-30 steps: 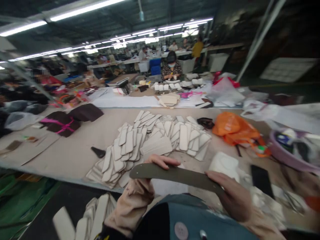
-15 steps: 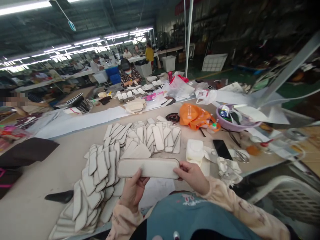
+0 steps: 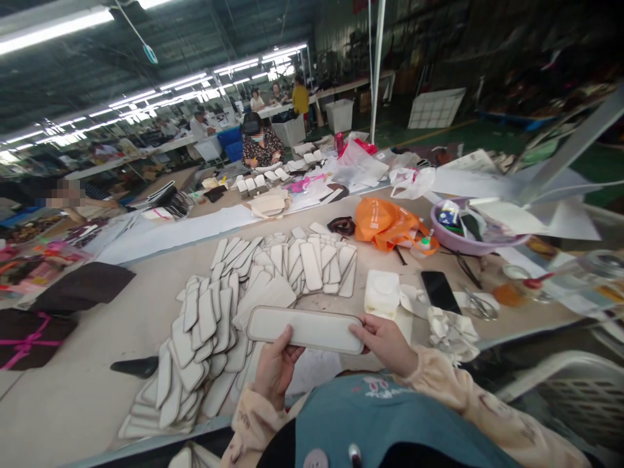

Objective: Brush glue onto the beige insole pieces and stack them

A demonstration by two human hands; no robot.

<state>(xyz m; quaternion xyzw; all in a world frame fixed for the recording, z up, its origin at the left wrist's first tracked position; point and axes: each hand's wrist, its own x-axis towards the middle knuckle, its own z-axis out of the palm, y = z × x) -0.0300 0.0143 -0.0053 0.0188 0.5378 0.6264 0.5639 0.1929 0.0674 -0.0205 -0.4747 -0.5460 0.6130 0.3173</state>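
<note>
A long off-white padded strip (image 3: 312,328) with rounded corners and a darker edge is held flat in front of my body. My left hand (image 3: 277,364) pinches its lower edge left of the middle, thumb on top. At the strip's right end, my right hand (image 3: 385,341) grips it between thumb and fingers. Beyond the strip lies a heap of similar pale pieces (image 3: 312,263). More of them overlap in a curved pile (image 3: 195,338) on the left, running toward the table's front edge.
To the right are a white block-like container (image 3: 383,292), a black phone (image 3: 440,291), scissors (image 3: 480,304) and crumpled paper (image 3: 451,331). An orange bag (image 3: 385,224) and a lilac basin (image 3: 468,242) stand behind. A co-worker (image 3: 262,143) sits across the table. A plastic chair (image 3: 560,364) is at right.
The view has shifted, so most things appear slightly farther right. The strip now tilts a little, its right end lower. Both hands keep their hold on it.
</note>
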